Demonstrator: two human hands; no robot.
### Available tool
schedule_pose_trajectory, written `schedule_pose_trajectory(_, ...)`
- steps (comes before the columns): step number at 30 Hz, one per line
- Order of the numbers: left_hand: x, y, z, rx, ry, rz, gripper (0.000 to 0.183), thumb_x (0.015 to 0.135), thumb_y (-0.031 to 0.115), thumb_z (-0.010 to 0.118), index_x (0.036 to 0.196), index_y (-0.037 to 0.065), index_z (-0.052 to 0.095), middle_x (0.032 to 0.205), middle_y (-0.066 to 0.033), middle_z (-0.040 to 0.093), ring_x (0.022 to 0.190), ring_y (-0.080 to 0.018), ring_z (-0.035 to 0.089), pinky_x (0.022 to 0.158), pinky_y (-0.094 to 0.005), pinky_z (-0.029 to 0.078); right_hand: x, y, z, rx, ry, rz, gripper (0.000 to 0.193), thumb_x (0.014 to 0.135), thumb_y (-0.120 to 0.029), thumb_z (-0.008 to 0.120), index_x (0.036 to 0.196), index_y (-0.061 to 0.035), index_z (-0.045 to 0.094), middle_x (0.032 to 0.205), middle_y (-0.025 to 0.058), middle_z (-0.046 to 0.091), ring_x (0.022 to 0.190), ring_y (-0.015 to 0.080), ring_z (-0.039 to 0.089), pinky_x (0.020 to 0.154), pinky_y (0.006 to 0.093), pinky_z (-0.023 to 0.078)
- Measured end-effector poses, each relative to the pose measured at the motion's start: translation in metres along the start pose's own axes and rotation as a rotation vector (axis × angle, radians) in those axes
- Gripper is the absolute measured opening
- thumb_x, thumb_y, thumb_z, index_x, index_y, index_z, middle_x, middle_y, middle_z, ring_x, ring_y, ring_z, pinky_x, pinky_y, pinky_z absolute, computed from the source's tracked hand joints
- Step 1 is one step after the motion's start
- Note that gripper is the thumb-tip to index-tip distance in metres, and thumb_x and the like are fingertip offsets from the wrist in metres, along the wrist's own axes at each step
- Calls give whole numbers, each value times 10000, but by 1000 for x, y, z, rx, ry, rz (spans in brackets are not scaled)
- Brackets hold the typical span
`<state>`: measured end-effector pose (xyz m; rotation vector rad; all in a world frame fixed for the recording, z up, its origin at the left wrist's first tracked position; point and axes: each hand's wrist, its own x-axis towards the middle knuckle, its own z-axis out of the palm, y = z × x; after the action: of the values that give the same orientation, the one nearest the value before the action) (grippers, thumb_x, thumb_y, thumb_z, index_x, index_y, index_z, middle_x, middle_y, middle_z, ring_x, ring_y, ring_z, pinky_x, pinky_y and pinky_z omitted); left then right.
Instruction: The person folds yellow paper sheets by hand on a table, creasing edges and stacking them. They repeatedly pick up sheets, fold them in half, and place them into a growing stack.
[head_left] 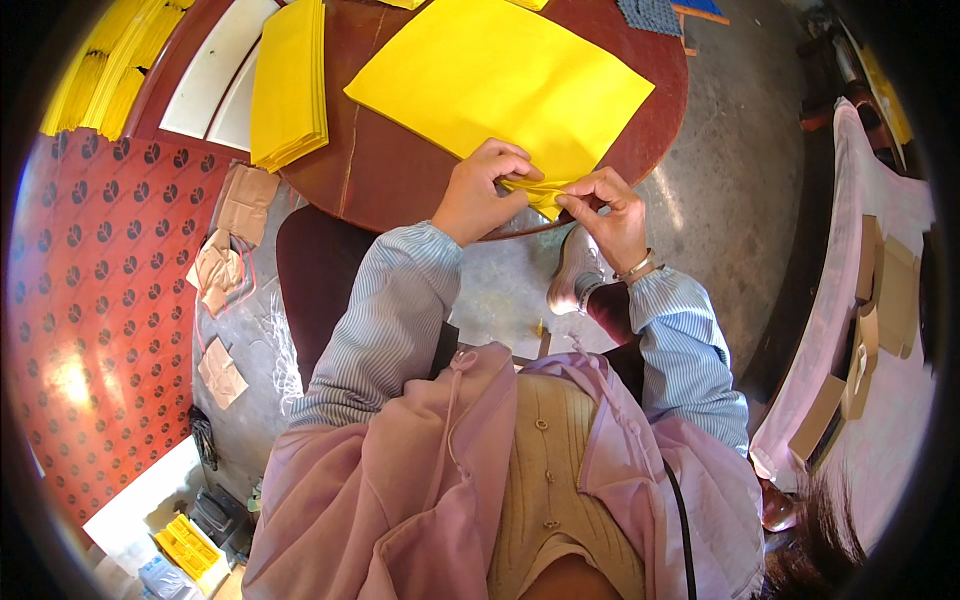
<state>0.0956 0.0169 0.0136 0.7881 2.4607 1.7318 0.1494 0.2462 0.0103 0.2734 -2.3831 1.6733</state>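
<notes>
Left hand (482, 192) and right hand (612, 215) pinch a yellow sheet (505, 85) at its near corner.

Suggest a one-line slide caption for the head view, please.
Left hand and right hand hold the near corner of a yellow sheet at a round, reddish-brown table's edge.

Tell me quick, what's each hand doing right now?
Left hand: closed, holding the yellow cloth where it bunches.
Right hand: closed, pinching the same cloth near its corner.

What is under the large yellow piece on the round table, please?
The yellow piece lies over the reddish-brown tabletop, which shows at its sides. Anything directly beneath it is covered and cannot be seen.
</notes>
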Motion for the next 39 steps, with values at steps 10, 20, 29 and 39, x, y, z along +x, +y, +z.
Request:
schedule_pose_trajectory(10,2,1,8,-84,100,-168,125,883,59,804,984,-5,765,1120,-101,723,980,-189,725,864,-300,596,-2,-11,-1,-35,-11,-25,116,884,-16,837,988,-11,787,897,32,687,741,89,656,649,234,526)
schedule_pose_trajectory(20,2,-5,1,-46,34,12,163,867,67,800,1013,2,768,1088,-99,715,935,-213,733,851,-309,596,0,-5,0,-12,3,1,119,877,-35,852,970,-4,786,883,32,687,735,85,647,653,238,523)
schedule_pose_trajectory(29,2,-2,7,10,70,-95,155,879,92,821,1000,15,759,1114,-89,730,962,-185,723,831,-298,584,-4,-4,5,23,39,25,172,859,-20,864,965,-19,728,873,16,676,742,75,641,651,236,524)
schedule_pose_trajectory(39,2,1,5,-58,63,-166,153,903,94,811,1010,-7,767,1125,-108,727,1001,-199,724,880,-307,601,-3,-9,2,-61,-4,-33,209,858,-5,855,1046,-18,763,902,34,685,760,100,670,668,245,549)
